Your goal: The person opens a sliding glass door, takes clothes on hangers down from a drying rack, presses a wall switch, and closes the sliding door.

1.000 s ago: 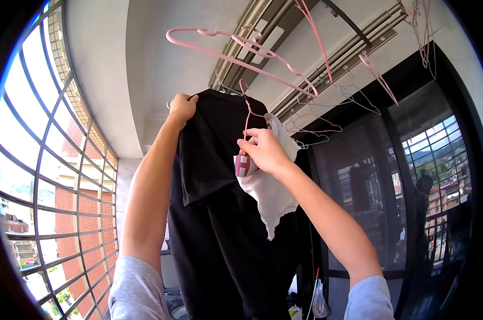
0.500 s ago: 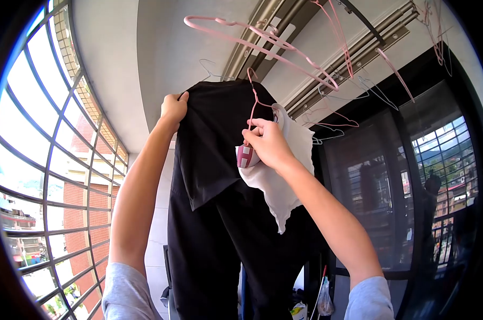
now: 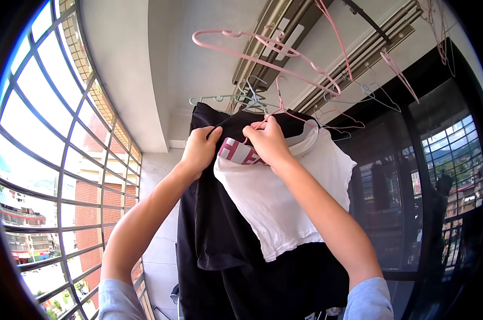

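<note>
The left hand [image 3: 200, 151] is closed on the black cloth [image 3: 220, 234], holding it near its top edge. The right hand [image 3: 269, 141] pinches one arm of the pink hanger [image 3: 281, 101] between thumb and fingers. The white top [image 3: 294, 197] hangs from that hanger, right under the right hand and in front of the black cloth. It looks partly done to me: the hanger sits at the neck of the white top, but I cannot tell if both ends are inside the shoulders. The top is crooked, and the strip with big dark red letters [image 3: 241, 153] is bunched up by the right hand. So getting it straight seems to be left. The hook points up, and I cannot tell if it is caught on anything. The black cloth is up too, close to a green hanger [image 3: 205, 98], but its top is all wrinkled. There is no table under the work; the clothes just hang in the air. Up on the ceiling there are metal rails [image 3: 404, 21], and another pink hanger, a big one [image 3: 241, 55], is overhead. On the left is a window with curvy bars [image 3: 60, 181], with a brick building [image 3: 87, 208] outside. On the right is a dark glass door [image 3: 388, 213], and a pale wall [image 3: 161, 234] is behind.
</note>
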The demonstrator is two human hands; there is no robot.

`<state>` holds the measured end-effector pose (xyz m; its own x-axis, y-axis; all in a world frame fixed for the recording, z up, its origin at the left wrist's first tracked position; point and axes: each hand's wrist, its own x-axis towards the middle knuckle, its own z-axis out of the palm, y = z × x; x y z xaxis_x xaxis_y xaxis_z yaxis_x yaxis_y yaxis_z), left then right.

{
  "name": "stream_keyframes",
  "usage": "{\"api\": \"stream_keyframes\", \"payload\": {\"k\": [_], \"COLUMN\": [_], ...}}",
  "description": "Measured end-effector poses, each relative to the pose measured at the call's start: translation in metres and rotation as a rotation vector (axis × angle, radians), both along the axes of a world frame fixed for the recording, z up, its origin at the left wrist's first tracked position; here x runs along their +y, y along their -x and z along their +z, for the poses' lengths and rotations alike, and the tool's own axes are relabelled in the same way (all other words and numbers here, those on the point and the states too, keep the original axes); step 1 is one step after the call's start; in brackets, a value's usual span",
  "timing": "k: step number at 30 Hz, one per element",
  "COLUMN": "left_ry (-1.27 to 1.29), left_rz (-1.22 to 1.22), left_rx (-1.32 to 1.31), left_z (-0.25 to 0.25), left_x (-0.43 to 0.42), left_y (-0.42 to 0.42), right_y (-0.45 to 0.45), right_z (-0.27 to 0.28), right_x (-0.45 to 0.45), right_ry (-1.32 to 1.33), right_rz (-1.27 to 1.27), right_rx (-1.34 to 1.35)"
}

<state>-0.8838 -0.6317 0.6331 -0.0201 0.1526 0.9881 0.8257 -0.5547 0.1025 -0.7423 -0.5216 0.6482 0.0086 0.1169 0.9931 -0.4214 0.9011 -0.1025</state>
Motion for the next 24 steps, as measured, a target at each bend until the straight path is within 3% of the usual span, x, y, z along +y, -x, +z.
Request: {"api": "stream_keyframes", "payload": {"k": [5, 7, 11, 13, 17, 20, 24], "left_ry": [0.010, 0.023, 0.039, 0.057, 0.212, 0.429, 0.107], "left_rz": [0.001, 0.056, 0.106, 0.187, 0.130, -0.032, -0.123], "left_rx": [0.214, 0.276, 0.419, 0.511, 0.597, 0.507, 0.379], "left_z": [-0.021, -0.021, -0.026, -0.024, -0.010, 0.002, 0.030], "left_x": [0.009, 0.006, -0.002, -0.005, -0.008, -0.009, -0.006], "left_y": [-0.004, -0.005, -0.009, -0.009, 0.004, 0.022, 0.056], "right_y": [-0.007, -0.002, -0.007, 0.004, 0.002, 0.015, 0.024], "right_z": [-0.003, -0.004, -0.009, -0.014, -0.019, -0.018, -0.011], "right_x": [0.010, 0.009, 0.017, 0.021, 0.023, 0.026, 0.034], "right_ry": [0.189, 0.186, 0.205, 0.227, 0.289, 0.242, 0.204], "right_rz": [0.168, 0.138, 0.047, -0.015, 0.002, -0.102, -0.246], "right_rx": [-0.130, -0.055, -0.216, 0.070, -0.076, 0.084, 0.151]}}
